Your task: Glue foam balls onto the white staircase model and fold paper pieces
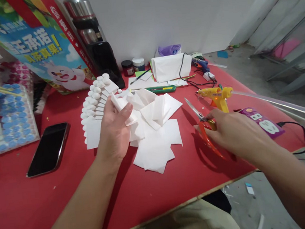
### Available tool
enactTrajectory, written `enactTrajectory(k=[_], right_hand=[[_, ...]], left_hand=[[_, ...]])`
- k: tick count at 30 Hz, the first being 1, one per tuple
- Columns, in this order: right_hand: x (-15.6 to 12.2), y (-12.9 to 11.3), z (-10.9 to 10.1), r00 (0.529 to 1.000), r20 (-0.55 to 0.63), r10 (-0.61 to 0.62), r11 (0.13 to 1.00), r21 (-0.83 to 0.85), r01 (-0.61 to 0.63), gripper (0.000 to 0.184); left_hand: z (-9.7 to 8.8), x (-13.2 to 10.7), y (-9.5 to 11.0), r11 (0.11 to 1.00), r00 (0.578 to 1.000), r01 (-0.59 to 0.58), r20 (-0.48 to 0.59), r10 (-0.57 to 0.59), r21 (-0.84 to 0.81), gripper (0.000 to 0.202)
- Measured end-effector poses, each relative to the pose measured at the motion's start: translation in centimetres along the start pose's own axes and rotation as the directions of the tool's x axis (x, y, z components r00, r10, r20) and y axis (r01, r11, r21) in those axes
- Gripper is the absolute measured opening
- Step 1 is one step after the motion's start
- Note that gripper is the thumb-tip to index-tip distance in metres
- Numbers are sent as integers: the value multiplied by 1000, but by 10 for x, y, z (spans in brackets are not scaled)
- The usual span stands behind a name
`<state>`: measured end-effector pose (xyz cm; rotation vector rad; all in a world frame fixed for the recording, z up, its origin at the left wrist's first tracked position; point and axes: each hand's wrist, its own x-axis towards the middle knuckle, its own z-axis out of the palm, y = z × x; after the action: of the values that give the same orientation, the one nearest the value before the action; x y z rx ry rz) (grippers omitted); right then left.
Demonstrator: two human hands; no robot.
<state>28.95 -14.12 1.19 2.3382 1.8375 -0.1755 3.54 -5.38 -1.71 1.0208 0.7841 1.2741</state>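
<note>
Lying on red tabletop [145,205] (wall [143,18] behind): paper [154,152].

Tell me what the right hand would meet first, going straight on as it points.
Holding the scissors, the right hand would probably meet the white paper first, though it might pass above; depth is unclear.

table [139,198]: red all over, from where i stand
paper [153,150]: plain white
scissors [212,146]: orange-red handles, silver blades
glue gun [222,97]: bright yellow
cutter [161,89]: green with yellow
power strip [261,120]: purple, white sockets
bag [55,53]: sky blue, red side, white and yellow lettering
phone [49,148]: black, silver rim
flask [79,8]: silver and black
</note>
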Motion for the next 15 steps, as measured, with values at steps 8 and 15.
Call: enactTrajectory(k=[8,15], right_hand=[[12,0,9,995,75,-65,993,-89,71,35],[17,-64,-34,883,-44,-467,882,-91,463,19]], left_hand=[[-9,-2,-13,805,941,-332,119,316,491,88],[-14,3,-21,740,917,-382,128,378,554,84]])
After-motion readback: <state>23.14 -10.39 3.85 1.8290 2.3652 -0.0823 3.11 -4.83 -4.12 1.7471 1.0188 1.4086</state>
